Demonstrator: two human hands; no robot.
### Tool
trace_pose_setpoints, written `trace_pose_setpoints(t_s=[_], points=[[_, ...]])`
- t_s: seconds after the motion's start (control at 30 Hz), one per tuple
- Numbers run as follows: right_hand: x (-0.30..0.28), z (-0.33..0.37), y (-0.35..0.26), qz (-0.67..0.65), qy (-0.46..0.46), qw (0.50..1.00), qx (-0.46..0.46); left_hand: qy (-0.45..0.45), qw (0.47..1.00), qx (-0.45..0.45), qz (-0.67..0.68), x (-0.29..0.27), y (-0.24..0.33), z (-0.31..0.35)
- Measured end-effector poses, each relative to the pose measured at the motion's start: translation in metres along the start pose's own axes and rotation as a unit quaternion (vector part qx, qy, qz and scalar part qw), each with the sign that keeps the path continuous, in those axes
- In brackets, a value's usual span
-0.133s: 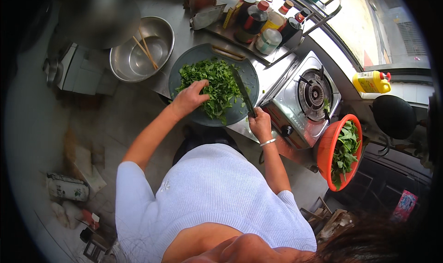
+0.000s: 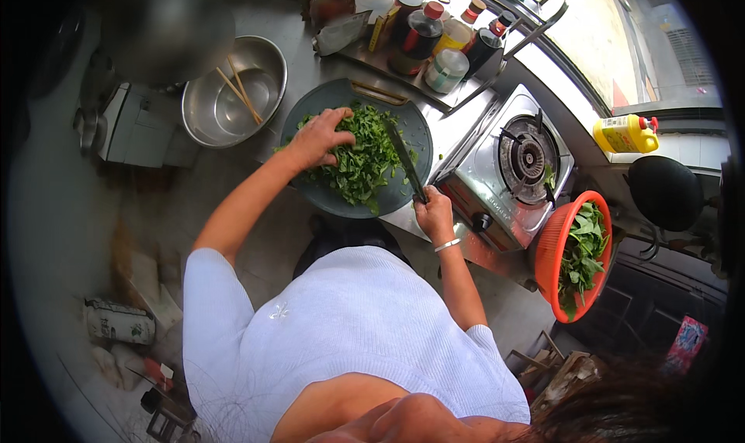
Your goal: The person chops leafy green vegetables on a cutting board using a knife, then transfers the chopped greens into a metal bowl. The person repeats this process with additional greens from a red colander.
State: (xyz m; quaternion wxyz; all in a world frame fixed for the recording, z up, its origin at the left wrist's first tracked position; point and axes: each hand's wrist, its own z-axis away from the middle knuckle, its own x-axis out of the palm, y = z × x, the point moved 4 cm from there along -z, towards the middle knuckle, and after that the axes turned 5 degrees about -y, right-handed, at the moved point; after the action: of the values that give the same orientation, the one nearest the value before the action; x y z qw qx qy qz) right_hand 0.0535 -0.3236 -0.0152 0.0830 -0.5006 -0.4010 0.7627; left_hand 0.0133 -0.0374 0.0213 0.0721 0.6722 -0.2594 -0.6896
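Note:
A heap of chopped leafy greens point(image 2: 365, 163) covers much of a round grey cutting board point(image 2: 415, 144) on the counter. My left hand point(image 2: 318, 140) rests over the heap's left side, thumb apart from the bent fingers. No held thing shows in it, though leaves hide some fingertips. At the board's right edge, my right hand point(image 2: 434, 214) is closed round the handle of a kitchen knife point(image 2: 405, 157). The dark blade stretches away from me along the right side of the heap.
Left of the board stands a steel basin point(image 2: 198, 121) with chopsticks point(image 2: 242, 93) in it. A gas stove point(image 2: 485, 183) is on the right, beside an orange colander point(image 2: 547, 268) of whole leaves. Behind, several sauce bottles point(image 2: 417, 39) crowd a metal rack.
My left hand has shifted farther away from me across the greens, toward the heap's far left. My right hand keeps hold of the knife, nearly in the same place.

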Motion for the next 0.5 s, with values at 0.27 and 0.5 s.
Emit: trace_pose_setpoints(t_s=[0.27, 0.5], points=[[-0.001, 0.004, 0.017, -0.056, 0.011, 0.998, 0.029, -0.262, 0.964, -0.048, -0.02, 0.019, -0.026, -0.072], [0.001, 0.002, 0.017, -0.097, 0.033, 0.994, 0.033, -0.336, 0.94, -0.045, -0.037, 0.05, -0.03, -0.082]])
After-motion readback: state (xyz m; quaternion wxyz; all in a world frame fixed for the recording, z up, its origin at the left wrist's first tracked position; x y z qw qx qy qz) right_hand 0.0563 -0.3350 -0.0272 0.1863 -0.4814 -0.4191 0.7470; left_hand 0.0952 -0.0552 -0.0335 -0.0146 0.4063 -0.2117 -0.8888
